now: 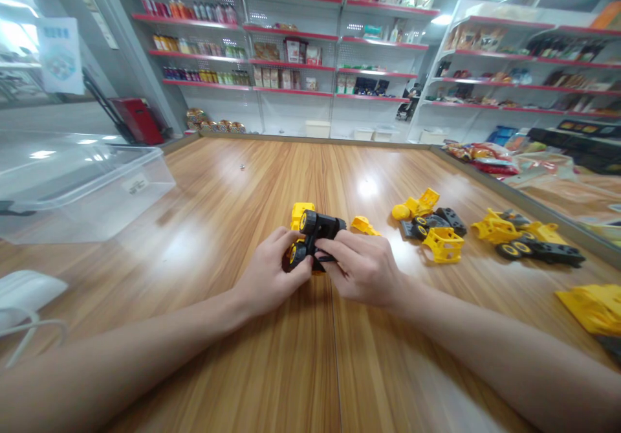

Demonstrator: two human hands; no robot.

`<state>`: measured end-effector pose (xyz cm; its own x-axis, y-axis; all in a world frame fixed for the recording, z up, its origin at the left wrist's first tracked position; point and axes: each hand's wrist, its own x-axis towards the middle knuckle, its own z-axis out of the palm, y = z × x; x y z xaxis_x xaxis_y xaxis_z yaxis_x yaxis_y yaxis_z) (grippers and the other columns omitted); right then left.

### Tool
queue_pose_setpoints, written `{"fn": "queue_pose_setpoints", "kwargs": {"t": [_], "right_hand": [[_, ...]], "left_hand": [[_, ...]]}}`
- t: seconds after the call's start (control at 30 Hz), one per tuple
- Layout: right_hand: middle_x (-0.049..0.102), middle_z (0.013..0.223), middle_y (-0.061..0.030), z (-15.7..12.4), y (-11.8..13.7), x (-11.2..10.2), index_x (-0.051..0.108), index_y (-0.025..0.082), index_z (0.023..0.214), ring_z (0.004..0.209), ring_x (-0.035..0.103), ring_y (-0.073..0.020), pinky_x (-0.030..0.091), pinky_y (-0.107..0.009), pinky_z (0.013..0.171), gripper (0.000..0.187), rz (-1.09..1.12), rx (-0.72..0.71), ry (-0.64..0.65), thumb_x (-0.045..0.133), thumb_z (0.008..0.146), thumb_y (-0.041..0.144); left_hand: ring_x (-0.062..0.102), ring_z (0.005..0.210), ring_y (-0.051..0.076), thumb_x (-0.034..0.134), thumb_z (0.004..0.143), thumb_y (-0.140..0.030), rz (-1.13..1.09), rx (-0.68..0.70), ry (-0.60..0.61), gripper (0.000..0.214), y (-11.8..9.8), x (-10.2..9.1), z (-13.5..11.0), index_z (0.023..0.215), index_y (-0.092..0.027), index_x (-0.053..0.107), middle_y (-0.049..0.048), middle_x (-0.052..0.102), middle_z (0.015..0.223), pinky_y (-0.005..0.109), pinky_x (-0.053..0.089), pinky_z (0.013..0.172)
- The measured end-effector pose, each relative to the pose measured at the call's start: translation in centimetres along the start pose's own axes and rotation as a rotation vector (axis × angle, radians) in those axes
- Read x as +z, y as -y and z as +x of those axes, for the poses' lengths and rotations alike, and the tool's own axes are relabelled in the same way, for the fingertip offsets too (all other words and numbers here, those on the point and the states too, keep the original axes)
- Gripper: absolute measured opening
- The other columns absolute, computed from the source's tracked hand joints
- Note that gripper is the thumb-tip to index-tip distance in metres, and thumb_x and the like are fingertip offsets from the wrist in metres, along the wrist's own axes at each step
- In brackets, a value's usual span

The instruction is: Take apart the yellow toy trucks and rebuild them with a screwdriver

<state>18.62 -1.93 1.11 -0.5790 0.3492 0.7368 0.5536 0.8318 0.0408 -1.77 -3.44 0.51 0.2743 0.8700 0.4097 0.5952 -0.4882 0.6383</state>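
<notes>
A yellow and black toy truck [324, 224] is held up off its wheels at the middle of the table, its black underside and wheels turned toward me. My left hand [274, 268] is closed on its left side, fingers and thumb near the wheels. With its fingers pinched at the underside, my right hand [363, 265] grips the truck's right side; a small dark piece seems to be at these fingertips, too hidden to name. Just beyond the right hand lies a small loose yellow part [365, 226].
Yellow and black toy vehicle parts [444, 245] lie to the right, with another partly built toy vehicle [528, 239] farther over. More yellow pieces [596, 310] sit at the right edge. A clear plastic bin [87, 193] stands at left, above a white device with a cable [29, 294].
</notes>
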Motion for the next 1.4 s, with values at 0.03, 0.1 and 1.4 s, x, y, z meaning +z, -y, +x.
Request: {"fn": "queue_pose_setpoints", "kwargs": {"t": [0.03,0.1,1.4], "right_hand": [[0.066,0.079,-0.0028,0.0,0.0,0.0,0.062,0.017,0.107,0.066,0.063,-0.0160,0.046,-0.029,0.058,0.019,0.015,0.029,-0.004,0.056,0.091,0.024],[0.066,0.083,-0.0033,-0.1,0.1,-0.1,0.057,0.017,0.110,0.069,0.064,-0.0164,0.048,-0.029,0.060,0.024,0.072,0.077,-0.032,0.057,0.090,0.030],[0.062,0.102,-0.0077,-0.2,-0.1,0.9,0.045,0.022,0.112,0.096,0.062,-0.0202,0.055,-0.040,0.085,0.032,0.444,0.055,-0.249,0.055,0.086,0.007]], "left_hand": [[0.057,0.078,0.018,0.056,0.086,-0.033,0.000,-0.005,-0.002,0.018,0.0,0.0,0.0,0.095,-0.018,0.060,0.0032,0.058,0.088,0.030,0.044,0.066],[0.057,0.076,0.018,0.056,0.087,-0.034,-0.005,-0.025,-0.004,0.020,0.1,-0.1,0.0,0.098,-0.018,0.061,0.0028,0.058,0.087,0.029,0.045,0.066],[0.055,0.070,0.015,0.056,0.087,-0.037,-0.096,-0.098,-0.014,0.024,0.3,0.0,0.1,0.102,-0.019,0.063,0.0006,0.063,0.083,0.025,0.042,0.060]]}}
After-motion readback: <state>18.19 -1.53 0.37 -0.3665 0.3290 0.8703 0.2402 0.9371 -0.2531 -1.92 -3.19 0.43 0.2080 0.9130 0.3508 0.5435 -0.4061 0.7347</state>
